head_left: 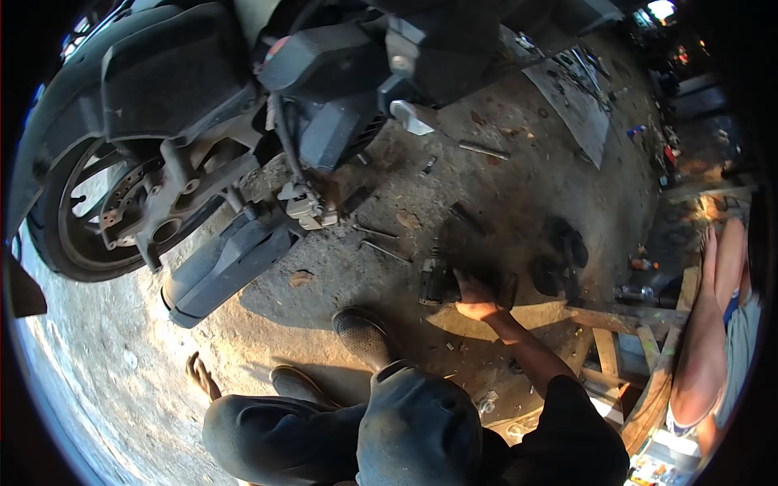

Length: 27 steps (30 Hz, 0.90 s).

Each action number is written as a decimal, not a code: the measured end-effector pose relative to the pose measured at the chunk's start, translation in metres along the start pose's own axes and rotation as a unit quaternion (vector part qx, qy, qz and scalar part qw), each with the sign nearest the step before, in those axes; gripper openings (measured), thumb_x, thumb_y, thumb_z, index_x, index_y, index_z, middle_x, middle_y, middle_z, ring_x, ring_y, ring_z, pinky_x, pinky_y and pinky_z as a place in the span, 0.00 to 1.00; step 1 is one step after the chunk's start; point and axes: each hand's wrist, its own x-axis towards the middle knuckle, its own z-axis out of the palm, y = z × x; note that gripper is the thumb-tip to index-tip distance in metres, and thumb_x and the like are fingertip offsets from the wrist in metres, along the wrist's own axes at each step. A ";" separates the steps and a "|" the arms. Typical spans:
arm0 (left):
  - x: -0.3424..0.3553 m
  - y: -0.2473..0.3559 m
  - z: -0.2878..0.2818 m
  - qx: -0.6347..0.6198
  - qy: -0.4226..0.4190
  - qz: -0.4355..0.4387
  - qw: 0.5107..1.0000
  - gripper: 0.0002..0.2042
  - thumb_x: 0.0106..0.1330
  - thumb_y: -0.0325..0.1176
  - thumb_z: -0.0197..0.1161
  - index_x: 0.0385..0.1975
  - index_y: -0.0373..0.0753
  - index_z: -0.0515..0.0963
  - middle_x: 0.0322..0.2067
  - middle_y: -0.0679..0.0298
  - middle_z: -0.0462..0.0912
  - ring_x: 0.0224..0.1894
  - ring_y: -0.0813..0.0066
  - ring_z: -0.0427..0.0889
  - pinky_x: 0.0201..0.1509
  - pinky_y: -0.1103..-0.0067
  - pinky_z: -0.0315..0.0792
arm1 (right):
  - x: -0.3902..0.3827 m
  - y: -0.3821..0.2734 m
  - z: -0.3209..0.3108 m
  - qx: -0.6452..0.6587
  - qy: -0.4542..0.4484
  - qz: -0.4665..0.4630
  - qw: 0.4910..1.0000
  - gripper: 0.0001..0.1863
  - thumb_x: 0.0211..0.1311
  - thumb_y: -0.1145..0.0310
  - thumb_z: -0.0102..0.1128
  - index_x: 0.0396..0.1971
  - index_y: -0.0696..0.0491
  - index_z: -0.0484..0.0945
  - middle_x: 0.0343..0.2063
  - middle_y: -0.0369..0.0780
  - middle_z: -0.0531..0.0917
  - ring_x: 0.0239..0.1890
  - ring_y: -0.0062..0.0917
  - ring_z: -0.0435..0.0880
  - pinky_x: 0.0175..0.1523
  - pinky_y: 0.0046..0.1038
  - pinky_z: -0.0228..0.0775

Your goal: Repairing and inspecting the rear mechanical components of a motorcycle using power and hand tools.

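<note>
My right hand (476,301) is low over the shaded ground, its fingers curled round what looks like a dark cordless power tool. A blocky end of this tool (435,281) shows left of the hand; deep shadow hides much of the rest. Beyond my left knee, my left hand (199,376) hangs with loosely bent fingers apart, holding nothing. Ahead stands a dark motorcycle (174,81) with its rear wheel (61,235) at the left. A brake caliper (308,207) hangs beside the muffler (235,263). Two slim metal tools (384,253) lie between the caliper and my right hand.
A metal rod (484,151) lies farther out on the concrete. Dark sandals (559,255) are right of my hand. A wooden frame (648,356) stands at the right, beside another person's bare leg (705,348). A flat sheet (575,105) with tools lies at the far right.
</note>
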 end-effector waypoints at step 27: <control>-0.044 0.283 0.164 0.007 -0.415 0.605 0.679 0.26 0.65 0.44 0.60 0.60 0.38 0.69 0.53 0.52 0.75 0.56 0.53 0.75 0.62 0.62 0.68 | -0.043 -0.103 0.060 0.188 0.167 -0.196 0.948 0.33 0.56 0.57 0.67 0.61 0.51 0.68 0.43 0.49 0.81 0.44 0.44 0.81 0.53 0.40 0.72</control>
